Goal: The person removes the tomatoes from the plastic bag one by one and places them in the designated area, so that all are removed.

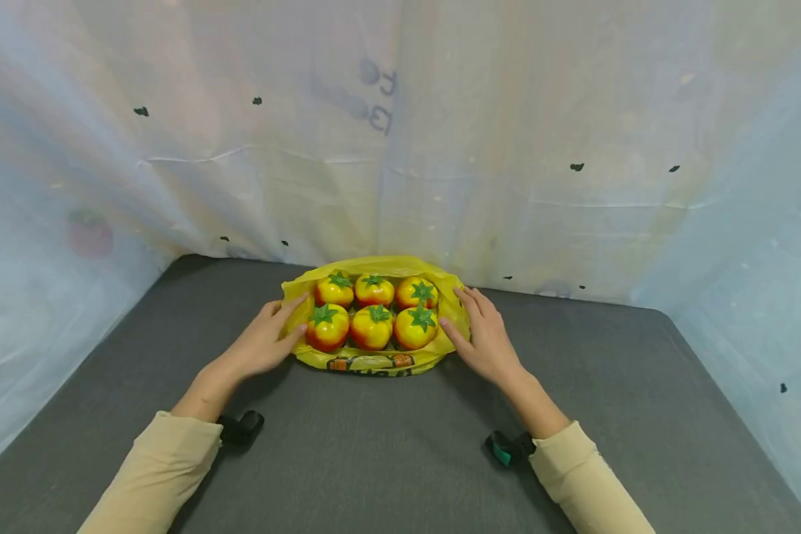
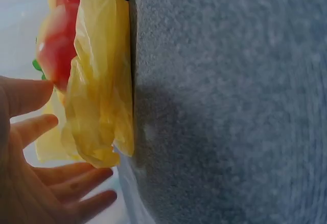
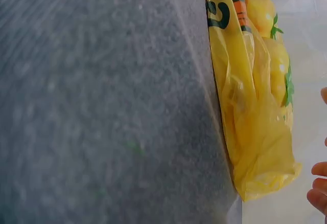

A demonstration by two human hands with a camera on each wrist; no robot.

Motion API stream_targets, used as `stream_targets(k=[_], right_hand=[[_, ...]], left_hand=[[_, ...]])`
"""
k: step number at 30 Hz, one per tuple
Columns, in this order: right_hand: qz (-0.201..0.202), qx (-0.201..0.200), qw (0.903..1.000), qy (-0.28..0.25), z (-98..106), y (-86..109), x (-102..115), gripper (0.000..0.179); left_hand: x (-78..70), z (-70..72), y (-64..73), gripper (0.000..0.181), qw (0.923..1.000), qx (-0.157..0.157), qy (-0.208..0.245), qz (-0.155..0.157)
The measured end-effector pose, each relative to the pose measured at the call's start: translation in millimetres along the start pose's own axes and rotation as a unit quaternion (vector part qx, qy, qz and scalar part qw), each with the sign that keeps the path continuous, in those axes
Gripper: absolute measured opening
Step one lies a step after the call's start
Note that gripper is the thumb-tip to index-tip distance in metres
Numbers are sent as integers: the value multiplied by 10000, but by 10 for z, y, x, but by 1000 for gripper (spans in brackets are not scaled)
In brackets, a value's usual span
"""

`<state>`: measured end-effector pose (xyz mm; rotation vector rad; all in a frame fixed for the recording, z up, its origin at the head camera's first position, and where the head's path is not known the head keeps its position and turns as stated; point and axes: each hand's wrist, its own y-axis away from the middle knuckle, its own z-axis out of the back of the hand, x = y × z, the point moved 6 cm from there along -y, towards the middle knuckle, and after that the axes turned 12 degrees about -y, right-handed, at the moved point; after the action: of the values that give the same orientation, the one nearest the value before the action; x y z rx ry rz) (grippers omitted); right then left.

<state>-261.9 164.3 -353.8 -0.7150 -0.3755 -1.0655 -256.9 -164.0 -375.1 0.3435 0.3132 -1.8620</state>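
A yellow plastic bag (image 1: 387,265) with dark print on its front lies in the head view, its mouth spread wide. Inside sit several glossy yellow-red tomatoes (image 1: 371,331) with green star-shaped leaves, in two rows of three. My left hand (image 1: 263,343) is at the bag's left end, fingers spread and fairly straight. At the right end, my right hand (image 1: 486,337) has its fingers extended along the bag's edge. In the left wrist view, the fingers (image 2: 76,178) spread around the crumpled bag end (image 2: 104,75). Only fingertips (image 3: 320,183) show in the right wrist view, apart from the bag (image 3: 255,127).
The bag lies toward the far edge of a dark grey table (image 1: 374,460). Behind and beside it hangs a pale translucent sheet (image 1: 480,148) with small black marks. Black devices (image 1: 242,428) are strapped at both wrists, below tan sleeves (image 1: 167,460).
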Motion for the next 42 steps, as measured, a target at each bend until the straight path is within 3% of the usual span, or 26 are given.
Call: stream_targets(k=[6,19,23,29,42], right_hand=[[119,-18,9998,-178,-43,-30,46,60],[402,-311,9929,-1073,-114,-112,112,56],[280,-147,9915,-1260,-185,-132,109,57],[218,110,9933,-1132,-283,-127,117,57],[258,300,9956,-854,-340,-107,126,57]], left_hand=[[111,11,-34,61,9993,-179,241,-218],[302,-3,-60,75,9899,66,1371,362],[320,-3,-72,77,9894,67,1366,486],[311,3,-72,80,9914,108,1142,622],[268,37,-83,81,9956,12,768,532]])
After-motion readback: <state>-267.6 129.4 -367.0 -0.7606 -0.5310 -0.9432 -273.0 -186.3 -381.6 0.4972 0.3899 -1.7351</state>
